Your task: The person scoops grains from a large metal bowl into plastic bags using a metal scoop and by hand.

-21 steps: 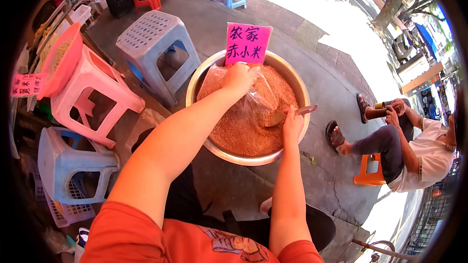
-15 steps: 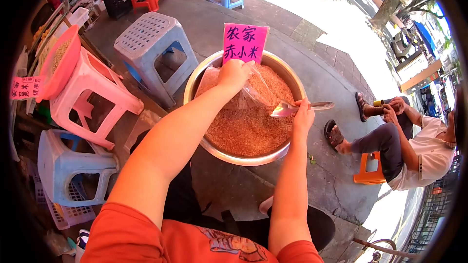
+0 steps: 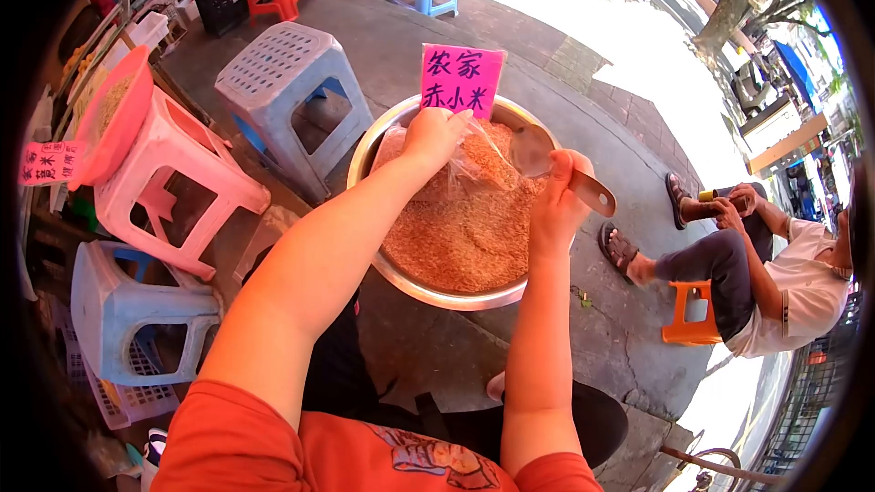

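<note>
A wide metal basin (image 3: 428, 295) stands in front of me, full of small reddish-brown grain (image 3: 460, 241). Over its far part, my left hand (image 3: 432, 138) is closed on the edge of a clear plastic bag (image 3: 480, 164), which hangs over the grain. My right hand (image 3: 558, 205) grips a metal spoon (image 3: 532, 151) by its handle at the basin's right side. The spoon's bowl is beside the bag's mouth; whether grain is in it I cannot tell. Behind my left hand rises a pink sign (image 3: 461, 76) with handwritten characters, its lower edge partly hidden.
A grey-blue stool (image 3: 290, 73) stands left of the basin. Further left, a pink stool (image 3: 169, 159) bears a pink basin (image 3: 117, 114), with another blue stool (image 3: 137, 323) nearer me. At the right, a person (image 3: 729, 273) sits on an orange stool (image 3: 691, 314).
My right hand has raised the spoon from the grain and turned it, bringing its bowl up and away from me beside the bag. My left hand stays nearly in place on the bag.
</note>
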### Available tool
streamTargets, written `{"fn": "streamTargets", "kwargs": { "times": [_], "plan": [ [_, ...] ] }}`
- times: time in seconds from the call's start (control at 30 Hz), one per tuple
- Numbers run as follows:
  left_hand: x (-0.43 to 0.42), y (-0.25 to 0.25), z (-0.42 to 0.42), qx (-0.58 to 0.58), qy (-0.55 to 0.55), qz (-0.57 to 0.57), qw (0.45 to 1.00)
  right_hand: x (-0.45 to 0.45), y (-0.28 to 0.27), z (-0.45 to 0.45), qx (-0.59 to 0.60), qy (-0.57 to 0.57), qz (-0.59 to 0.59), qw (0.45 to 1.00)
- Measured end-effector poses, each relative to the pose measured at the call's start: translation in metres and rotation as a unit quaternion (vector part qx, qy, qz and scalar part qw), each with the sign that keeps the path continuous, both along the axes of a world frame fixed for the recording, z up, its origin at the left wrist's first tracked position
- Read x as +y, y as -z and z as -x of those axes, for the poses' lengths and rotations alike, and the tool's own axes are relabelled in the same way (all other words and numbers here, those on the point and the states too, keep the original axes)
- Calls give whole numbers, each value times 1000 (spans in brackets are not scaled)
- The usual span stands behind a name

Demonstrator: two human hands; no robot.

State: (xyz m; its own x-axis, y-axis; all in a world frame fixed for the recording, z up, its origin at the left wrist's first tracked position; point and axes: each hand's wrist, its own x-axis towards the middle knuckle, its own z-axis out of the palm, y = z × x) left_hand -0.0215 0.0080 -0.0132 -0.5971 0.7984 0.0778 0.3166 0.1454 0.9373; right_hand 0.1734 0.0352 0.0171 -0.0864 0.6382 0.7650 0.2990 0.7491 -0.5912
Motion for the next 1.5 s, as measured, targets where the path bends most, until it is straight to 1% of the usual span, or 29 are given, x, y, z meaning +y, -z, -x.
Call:
{"fn": "streamTargets", "kwargs": {
  "times": [0.03,0.13,0.17,0.23,0.27,0.3,0.37,0.4,0.47,0.53,0.57,0.6,0.7,0.73,0.8,0.83,0.93,1.03,1.13,1.17,1.23,1.27,1.3,1.4,1.5],
  "plan": [
    [-1,0,1,3,-3,7,1000,5,7,-4,32,23,48,998],
    [-3,0,2,8,-8,14,1000,13,16,-13,112,30,153,981],
    [-4,0,3,6,-6,8,1000,20,28,-17,115,39,171,978],
    [-4,6,9,-15,-1,-21,1000,42,94,-28,142,-5,322,936],
    [1,16,15,-34,3,-45,998,47,114,-32,155,-26,395,905],
    [3,22,21,-53,7,-69,996,41,118,-32,199,-46,479,854],
    [-7,1,25,-104,-23,-73,992,23,129,-24,280,-80,631,719],
    [-13,-12,26,-131,-38,-75,988,20,136,-20,316,-83,659,677],
    [-22,-34,38,-155,-60,-113,980,13,132,-13,347,-117,693,621],
    [-33,-54,43,-204,-75,-171,961,8,126,-11,313,-127,695,634],
    [-38,-57,51,-179,-79,-148,970,7,121,-10,296,-133,696,641],
    [-42,-59,61,-153,-83,-125,977,7,115,-11,270,-128,687,662],
    [-47,-51,79,-165,-49,-79,982,11,101,-13,182,-102,658,724],
    [-49,-57,69,-169,-44,-84,981,13,104,-16,154,-94,643,744],
    [-53,-65,49,-181,-38,-92,978,16,106,-23,111,-89,634,760],
    [-54,-60,51,-182,-23,-78,980,18,106,-27,83,-86,642,757],
    [-53,-50,48,-177,13,-42,983,23,110,-38,6,-145,631,762],
    [-53,-45,39,-148,33,-6,988,20,115,-37,-167,-181,486,839],
    [-53,-44,27,-148,64,38,986,4,102,-33,-271,-191,432,839],
    [-52,-41,26,-146,78,36,986,3,103,-31,-354,-175,412,821],
    [-49,-36,23,-143,106,34,983,-10,100,-25,-441,-180,320,819],
    [-48,-35,20,-144,102,33,984,-17,99,-20,-481,-182,271,814],
    [-46,-39,14,-144,98,32,984,-24,99,-11,-466,-223,345,784],
    [-44,-36,12,-138,91,36,986,-56,85,8,-516,-231,292,772],
    [-41,-37,11,-132,99,32,986,-73,79,23,-565,-179,244,767]
  ]
}}
